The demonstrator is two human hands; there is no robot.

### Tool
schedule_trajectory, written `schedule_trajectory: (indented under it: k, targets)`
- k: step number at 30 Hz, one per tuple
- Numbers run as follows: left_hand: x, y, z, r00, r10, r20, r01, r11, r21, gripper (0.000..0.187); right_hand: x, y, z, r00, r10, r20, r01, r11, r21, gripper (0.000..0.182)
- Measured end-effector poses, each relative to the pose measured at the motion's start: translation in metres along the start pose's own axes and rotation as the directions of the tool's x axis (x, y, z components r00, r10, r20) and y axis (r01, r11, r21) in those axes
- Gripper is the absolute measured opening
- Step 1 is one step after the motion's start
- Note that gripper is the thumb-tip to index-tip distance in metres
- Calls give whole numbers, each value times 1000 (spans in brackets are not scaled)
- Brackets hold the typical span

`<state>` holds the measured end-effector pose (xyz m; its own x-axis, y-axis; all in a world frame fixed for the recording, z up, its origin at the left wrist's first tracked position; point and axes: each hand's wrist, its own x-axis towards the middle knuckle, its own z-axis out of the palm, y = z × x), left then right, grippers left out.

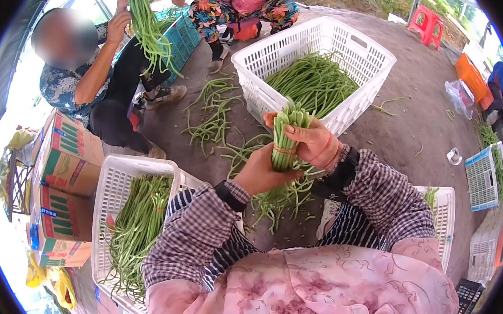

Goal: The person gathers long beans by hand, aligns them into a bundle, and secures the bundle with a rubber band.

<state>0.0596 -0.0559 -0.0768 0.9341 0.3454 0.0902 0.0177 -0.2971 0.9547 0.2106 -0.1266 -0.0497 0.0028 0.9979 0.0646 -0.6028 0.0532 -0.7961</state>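
A bundle of green long beans (287, 130) is held up in front of me, its cut ends pointing away, with a band (285, 150) around it. My left hand (265, 169) wraps the lower part of the bundle from the left. On the other side my right hand (316, 144) is closed on the upper part, thumb across the beans. Just beyond my hands stands a white crate (369, 84) with loose long beans (313, 82) in it. By my left arm, another white crate (167, 163) contains long beans (140, 229), some of them banded.
Loose beans (216, 115) litter the dirt floor. Printed cardboard boxes (68, 210) are stacked at left. A co-worker (80, 81) holds up long beans beside a teal crate (182, 45); another person (244, 9) sits at the back. A red stool (426, 25) and more crates (482, 181) stand at right.
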Motion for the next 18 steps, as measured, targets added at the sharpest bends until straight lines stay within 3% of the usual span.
schedule_trajectory:
  k: [2,4,5,6,7,9,10,12,14,16,18]
  targets:
    - [2,-1,1,998,13,-65,-17,998,-67,39,7,5,-3,986,-144,81,146,989,-15,46]
    - [2,11,-6,995,-98,-25,82,926,-370,32,9,-5,5,981,-169,91,164,985,59,49]
    - [1,15,-8,992,-116,-56,78,887,-456,25,11,-10,4,973,-168,155,182,980,-77,52]
    - [1,13,-12,992,-113,-63,73,892,-446,25,12,-14,1,963,-160,218,206,956,-210,56]
    - [1,9,-15,987,-107,-119,21,825,-564,26,14,-10,-8,959,-23,282,104,956,-275,66]
    - [2,18,-20,974,-114,-196,-62,696,-715,30,3,13,-5,960,27,278,63,949,-309,68]
    - [3,18,-23,974,-110,-196,-64,702,-709,30,-3,22,0,962,81,262,14,939,-343,71]
    - [6,16,-29,991,-23,-131,-92,590,-802,32,-3,35,1,969,54,240,56,902,-428,67]
    - [7,19,-36,991,10,-133,-113,593,-797,29,-4,40,2,975,32,222,87,856,-510,63]
    - [5,24,-43,983,32,-179,-169,533,-829,29,-9,35,4,962,217,163,-48,728,-683,50]
    - [4,26,-43,979,28,-201,-183,546,-818,27,-11,35,8,969,206,135,-62,734,-677,42]
